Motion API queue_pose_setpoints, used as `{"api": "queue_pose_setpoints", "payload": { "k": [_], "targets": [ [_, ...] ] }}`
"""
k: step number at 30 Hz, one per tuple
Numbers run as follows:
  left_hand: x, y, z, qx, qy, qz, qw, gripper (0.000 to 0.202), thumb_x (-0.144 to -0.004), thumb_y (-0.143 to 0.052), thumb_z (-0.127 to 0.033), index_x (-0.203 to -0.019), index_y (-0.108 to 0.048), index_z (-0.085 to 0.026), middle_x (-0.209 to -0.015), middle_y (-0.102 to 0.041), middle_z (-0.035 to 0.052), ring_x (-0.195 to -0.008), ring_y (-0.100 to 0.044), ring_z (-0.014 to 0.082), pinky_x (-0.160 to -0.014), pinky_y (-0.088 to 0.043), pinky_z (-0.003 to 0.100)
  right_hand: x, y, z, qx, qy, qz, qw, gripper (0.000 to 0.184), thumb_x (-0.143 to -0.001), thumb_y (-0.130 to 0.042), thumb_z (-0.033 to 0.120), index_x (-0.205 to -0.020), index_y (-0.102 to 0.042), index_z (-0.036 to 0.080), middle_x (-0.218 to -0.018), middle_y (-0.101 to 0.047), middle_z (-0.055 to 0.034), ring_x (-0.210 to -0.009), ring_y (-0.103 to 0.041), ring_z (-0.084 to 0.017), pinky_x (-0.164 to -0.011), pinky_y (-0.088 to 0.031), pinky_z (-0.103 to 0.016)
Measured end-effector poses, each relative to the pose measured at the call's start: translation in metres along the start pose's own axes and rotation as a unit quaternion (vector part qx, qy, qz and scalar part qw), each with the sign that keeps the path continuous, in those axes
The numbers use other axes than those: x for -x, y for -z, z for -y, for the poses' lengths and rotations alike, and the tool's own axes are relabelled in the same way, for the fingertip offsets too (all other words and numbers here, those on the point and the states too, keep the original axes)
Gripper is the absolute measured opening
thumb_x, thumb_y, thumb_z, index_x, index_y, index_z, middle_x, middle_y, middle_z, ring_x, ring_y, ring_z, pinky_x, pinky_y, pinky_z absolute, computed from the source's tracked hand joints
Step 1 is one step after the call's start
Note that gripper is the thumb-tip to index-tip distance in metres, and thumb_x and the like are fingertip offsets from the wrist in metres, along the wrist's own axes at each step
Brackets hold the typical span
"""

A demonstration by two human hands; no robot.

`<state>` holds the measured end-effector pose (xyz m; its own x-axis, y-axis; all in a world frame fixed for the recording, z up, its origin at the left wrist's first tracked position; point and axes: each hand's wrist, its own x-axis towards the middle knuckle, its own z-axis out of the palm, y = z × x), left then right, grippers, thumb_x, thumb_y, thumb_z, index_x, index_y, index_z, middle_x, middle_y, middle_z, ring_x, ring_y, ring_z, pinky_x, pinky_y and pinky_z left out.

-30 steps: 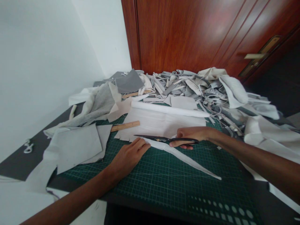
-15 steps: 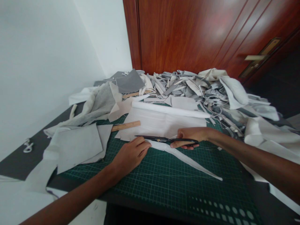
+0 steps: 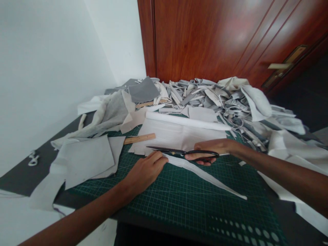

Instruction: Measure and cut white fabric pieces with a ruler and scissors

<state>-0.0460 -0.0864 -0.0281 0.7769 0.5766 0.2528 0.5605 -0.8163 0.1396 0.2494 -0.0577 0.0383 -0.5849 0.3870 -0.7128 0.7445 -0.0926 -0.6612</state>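
Right hand (image 3: 209, 146) closed on the black scissors (image 3: 176, 152); left hand (image 3: 148, 169) pinching the white strip (image 3: 190, 165), beside the white sheet (image 3: 171, 133) on the green mat (image 3: 179, 200). Should the strip slip, the cut may wander, or the blades (image 3: 160, 149) (close to the left fingertips (image 3: 165, 159)) nick skin.

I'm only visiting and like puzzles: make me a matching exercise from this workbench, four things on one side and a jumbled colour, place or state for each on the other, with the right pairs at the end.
Things:
1. Scissors
2. White strip
3. Cutting mat
4. Door

Colours, places or states:
A. Green, printed with grid lines
B. Reddish brown, behind the heap of scraps
C. Gripped in the right hand
D. Held by the left hand, its free end tapering off to the right

Pairs: 1-C, 2-D, 3-A, 4-B
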Motion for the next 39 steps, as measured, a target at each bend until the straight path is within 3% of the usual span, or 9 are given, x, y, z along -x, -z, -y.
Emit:
{"api": "queue_pose_setpoints", "payload": {
  "k": [12,28,31,35,39],
  "targets": [
    [0.0,0.0,-0.001,0.019,-0.024,-0.045,0.999,0.02,-0.102,-0.053,-0.008,-0.111,-0.065,-0.021,-0.106,-0.066,0.0026,-0.097,-0.066,0.0185,-0.066,-0.054,0.026,-0.013,0.002,0.017,0.01,0.008,-0.005,1.0,0.074,-0.086,-0.047,0.089,-0.066,-0.053,0.018,-0.055,-0.052,0.0028,-0.043,-0.039,-0.006,-0.041,-0.025,-0.024],
    [-0.002,0.0,0.0,-0.009,-0.03,-0.036,0.999,0.013,-0.103,-0.055,-0.014,-0.105,-0.066,-0.021,-0.102,-0.068,0.0017,-0.096,-0.066,0.0193,-0.063,-0.052,0.026,-0.02,0.002,0.012,0.071,0.015,-0.051,0.996,0.076,-0.083,-0.046,0.09,-0.061,-0.057,0.018,-0.049,-0.054,0.0005,-0.044,-0.043,-0.009,-0.046,-0.031,-0.027],
    [-0.002,0.003,0.0,-0.031,-0.048,-0.053,0.997,0.012,-0.101,-0.057,-0.013,-0.103,-0.067,-0.019,-0.101,-0.069,0.0029,-0.096,-0.065,0.0215,-0.068,-0.054,0.03,-0.02,0.004,0.013,0.083,0.007,-0.06,0.995,0.074,-0.084,-0.049,0.088,-0.061,-0.058,0.017,-0.051,-0.055,0.0,-0.045,-0.045,-0.009,-0.048,-0.032,-0.028],
    [0.004,0.01,-0.005,-0.047,-0.079,-0.086,0.992,0.017,-0.1,-0.054,-0.01,-0.105,-0.069,-0.017,-0.103,-0.069,0.0054,-0.099,-0.064,0.0222,-0.087,-0.056,0.036,-0.019,0.008,0.014,0.072,-0.005,-0.064,0.995,0.072,-0.082,-0.054,0.087,-0.063,-0.059,0.017,-0.054,-0.056,0.0003,-0.047,-0.047,-0.009,-0.049,-0.032,-0.028],
    [0.016,0.014,-0.01,-0.075,-0.009,-0.107,0.991,0.024,-0.099,-0.05,-0.008,-0.108,-0.07,-0.018,-0.115,-0.068,0.0092,-0.11,-0.062,0.0276,-0.098,-0.053,0.048,-0.018,0.009,0.015,0.06,0.006,-0.053,0.997,0.073,-0.08,-0.053,0.089,-0.063,-0.059,0.018,-0.053,-0.054,0.0009,-0.048,-0.046,-0.01,-0.049,-0.032,-0.029]
  ]
}}
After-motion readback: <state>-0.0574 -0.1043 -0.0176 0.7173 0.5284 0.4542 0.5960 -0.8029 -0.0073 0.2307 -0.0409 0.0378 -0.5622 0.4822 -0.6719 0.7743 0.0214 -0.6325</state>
